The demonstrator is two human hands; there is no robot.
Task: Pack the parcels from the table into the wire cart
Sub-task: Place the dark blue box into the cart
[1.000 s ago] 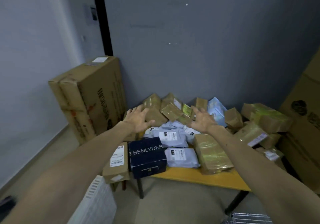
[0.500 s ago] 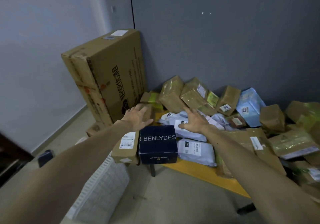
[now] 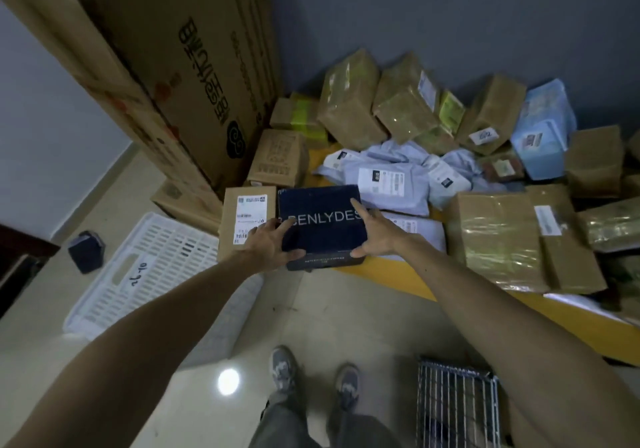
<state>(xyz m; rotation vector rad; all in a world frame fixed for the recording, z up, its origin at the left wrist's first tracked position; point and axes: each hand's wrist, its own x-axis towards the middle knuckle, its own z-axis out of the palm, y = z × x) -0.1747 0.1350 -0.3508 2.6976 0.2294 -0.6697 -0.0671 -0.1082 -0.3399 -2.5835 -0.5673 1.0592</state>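
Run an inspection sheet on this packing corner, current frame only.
Surface: yellow table, almost covered by parcels; only its near edge shows bare.
Job's things: dark blue box at the table's near left corner; grey mailer bags behind it; taped brown boxes to its right; wire cart on the floor near the person's feet, contents unclear.
Clutter: white plastic crate and small dark object on the floor.
Grippers: left hand and right hand grip the dark blue box at its near corners.
Cables: nothing seen.
Surroundings: large cardboard box left of the table; grey wall; tiled floor.
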